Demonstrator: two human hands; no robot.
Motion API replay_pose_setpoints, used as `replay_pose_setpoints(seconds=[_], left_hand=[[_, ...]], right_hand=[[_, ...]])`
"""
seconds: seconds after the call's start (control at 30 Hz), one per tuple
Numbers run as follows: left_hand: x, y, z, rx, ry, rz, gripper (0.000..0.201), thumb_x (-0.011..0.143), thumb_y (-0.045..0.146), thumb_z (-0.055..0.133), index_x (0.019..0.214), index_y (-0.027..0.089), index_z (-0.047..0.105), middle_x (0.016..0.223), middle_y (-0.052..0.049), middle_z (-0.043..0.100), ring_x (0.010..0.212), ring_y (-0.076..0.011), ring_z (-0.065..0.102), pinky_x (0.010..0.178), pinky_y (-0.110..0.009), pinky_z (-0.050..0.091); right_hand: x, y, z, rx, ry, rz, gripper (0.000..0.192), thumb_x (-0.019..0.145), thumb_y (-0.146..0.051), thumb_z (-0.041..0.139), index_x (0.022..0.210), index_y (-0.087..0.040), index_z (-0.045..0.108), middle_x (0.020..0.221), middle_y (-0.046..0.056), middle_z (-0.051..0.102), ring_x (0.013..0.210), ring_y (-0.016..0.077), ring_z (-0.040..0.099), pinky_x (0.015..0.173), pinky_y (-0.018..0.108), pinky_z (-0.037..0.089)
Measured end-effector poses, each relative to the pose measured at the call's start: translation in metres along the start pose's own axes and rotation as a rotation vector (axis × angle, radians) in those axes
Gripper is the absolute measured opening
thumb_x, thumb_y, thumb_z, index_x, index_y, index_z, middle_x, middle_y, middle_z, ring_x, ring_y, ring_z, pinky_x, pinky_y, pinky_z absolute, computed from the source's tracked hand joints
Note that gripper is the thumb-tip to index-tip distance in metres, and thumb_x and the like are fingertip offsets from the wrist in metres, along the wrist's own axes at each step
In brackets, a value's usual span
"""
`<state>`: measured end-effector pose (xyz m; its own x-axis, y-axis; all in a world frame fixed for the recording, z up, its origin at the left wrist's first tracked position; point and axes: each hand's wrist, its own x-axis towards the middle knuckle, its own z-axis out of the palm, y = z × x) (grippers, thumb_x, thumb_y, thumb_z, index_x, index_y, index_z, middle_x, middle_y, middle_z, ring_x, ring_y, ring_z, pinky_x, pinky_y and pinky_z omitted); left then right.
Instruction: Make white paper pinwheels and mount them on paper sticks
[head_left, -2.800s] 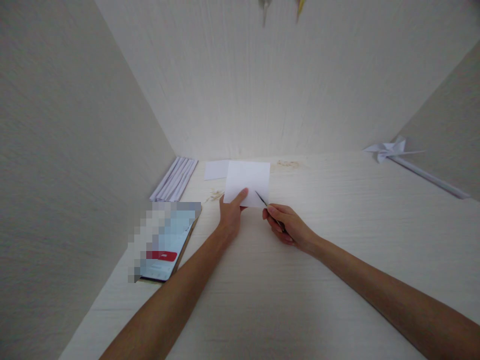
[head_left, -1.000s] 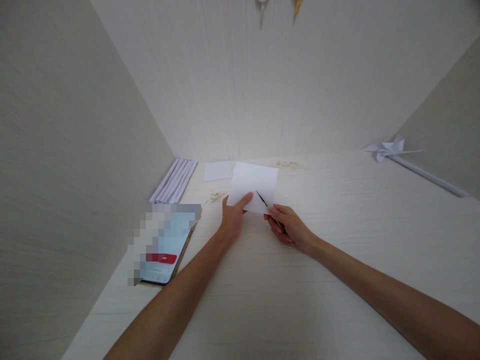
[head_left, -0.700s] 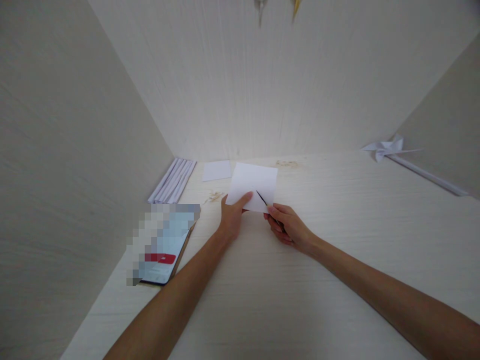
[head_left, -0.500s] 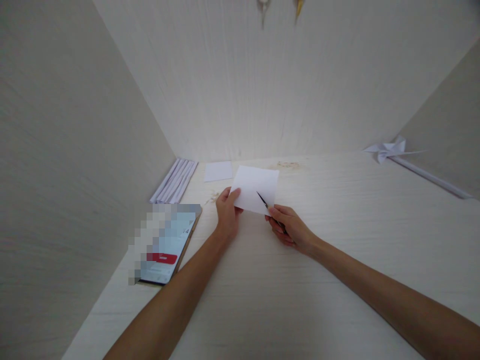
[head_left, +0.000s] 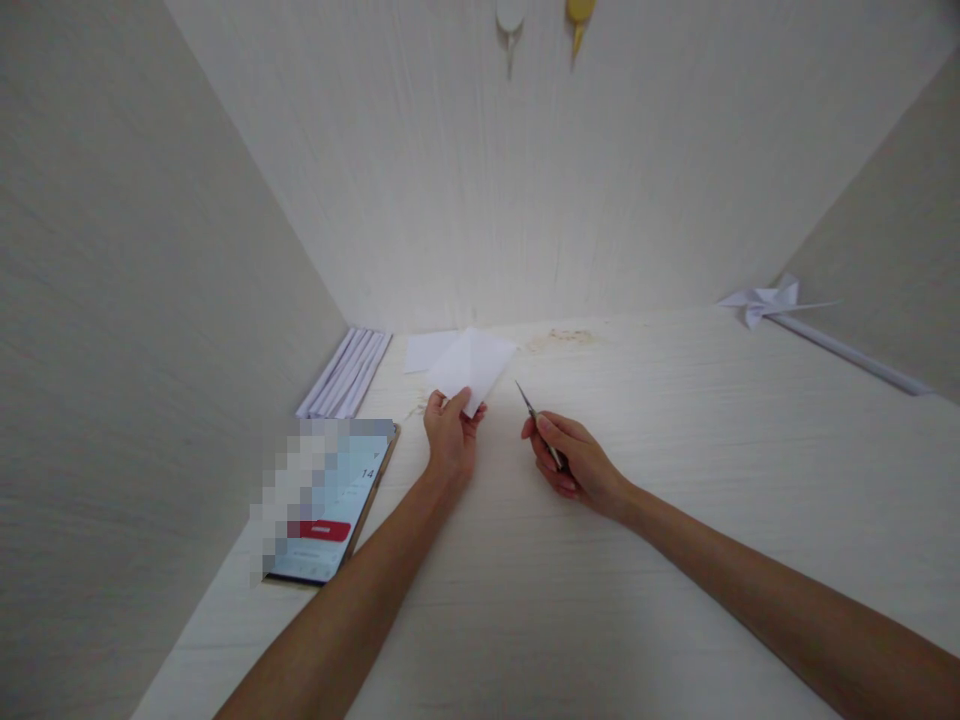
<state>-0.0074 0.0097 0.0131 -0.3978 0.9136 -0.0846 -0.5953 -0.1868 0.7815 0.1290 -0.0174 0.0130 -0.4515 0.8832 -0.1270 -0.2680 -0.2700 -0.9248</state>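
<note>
My left hand (head_left: 450,440) pinches the near corner of a white paper sheet (head_left: 472,364) and holds it lifted and tilted above the pale wooden desk (head_left: 600,600). My right hand (head_left: 574,462) grips small scissors (head_left: 537,418) with the dark blades pointing up and left. The blades are clear of the sheet, a short gap to its right. Both forearms reach in from the bottom edge.
A phone (head_left: 330,500) with a lit screen lies at the left. Several folded white paper strips (head_left: 346,372) lean by the left wall. A small white sheet (head_left: 421,350) lies behind. A paper pinwheel on a stick (head_left: 772,302) rests at far right. Two hooks (head_left: 510,18) hang on the back wall.
The scissors blades were on the sheet's lower edge; now my left hand has pulled the sheet left and turned it, so paper and blades are apart. The view tilted slightly.
</note>
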Motion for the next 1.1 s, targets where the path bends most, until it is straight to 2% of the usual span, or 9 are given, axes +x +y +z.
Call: replay_pose_setpoints(seconds=[0.1,0.27,0.5,0.67,0.87,1.1], left_hand=[[-0.0027,-0.0012,0.0014,0.043,-0.057,-0.035,0.024,0.054,0.024,0.066,0.068,0.016,0.049,0.06,0.005,0.057,0.048,-0.0055,0.054,0.043,-0.015,0.039],[-0.0072,-0.0043,0.0027,0.29,-0.103,0.039,0.033,0.057,0.033,0.066,0.046,0.014,0.042,0.035,0.007,0.042,0.029,-0.001,0.033,0.03,-0.015,0.019],[-0.0058,-0.0052,0.0026,0.249,-0.161,-0.007,0.021,0.059,0.029,0.064,0.056,0.01,0.057,0.054,-0.002,0.061,0.043,-0.0076,0.055,0.042,-0.018,0.04],[-0.0072,-0.0049,0.0015,0.342,-0.182,0.026,0.023,0.061,0.032,0.062,0.061,0.01,0.06,0.061,-0.004,0.064,0.046,-0.0098,0.057,0.041,-0.019,0.039],[-0.0085,-0.0066,0.0018,0.345,-0.209,0.028,0.021,0.06,0.029,0.064,0.067,0.009,0.063,0.066,-0.007,0.066,0.063,-0.0163,0.064,0.045,-0.019,0.044],[-0.0086,-0.0075,0.0012,0.296,-0.258,-0.009,0.018,0.059,0.026,0.065,0.065,0.009,0.064,0.065,-0.007,0.067,0.06,-0.0159,0.064,0.048,-0.021,0.048]], right_hand=[[0.0001,0.0002,0.0001,-0.001,-0.002,-0.011,0.024,0.075,-0.041,0.048,0.073,-0.017,0.047,0.041,-0.011,0.037,0.023,0.0011,0.024,0.022,0.013,0.017],[0.0008,0.0011,-0.0007,-0.009,-0.014,-0.006,0.026,0.075,-0.043,0.046,0.073,-0.017,0.047,0.04,-0.011,0.038,0.022,0.0015,0.025,0.022,0.014,0.018],[0.0007,0.001,-0.001,-0.05,-0.027,-0.001,0.025,0.077,-0.041,0.045,0.074,-0.017,0.048,0.04,-0.011,0.037,0.022,0.0012,0.025,0.021,0.013,0.019],[0.0012,0.0,0.0002,-0.088,-0.035,0.025,0.024,0.078,-0.04,0.044,0.073,-0.017,0.048,0.039,-0.011,0.036,0.021,0.0011,0.024,0.021,0.013,0.017],[0.0006,0.0006,-0.0001,-0.083,-0.04,0.032,0.023,0.078,-0.039,0.043,0.073,-0.017,0.048,0.039,-0.011,0.036,0.021,0.0015,0.023,0.02,0.013,0.017],[-0.0002,-0.0016,0.001,-0.064,-0.026,0.047,0.022,0.077,-0.038,0.044,0.071,-0.017,0.049,0.038,-0.011,0.034,0.021,0.0014,0.022,0.02,0.013,0.015]])
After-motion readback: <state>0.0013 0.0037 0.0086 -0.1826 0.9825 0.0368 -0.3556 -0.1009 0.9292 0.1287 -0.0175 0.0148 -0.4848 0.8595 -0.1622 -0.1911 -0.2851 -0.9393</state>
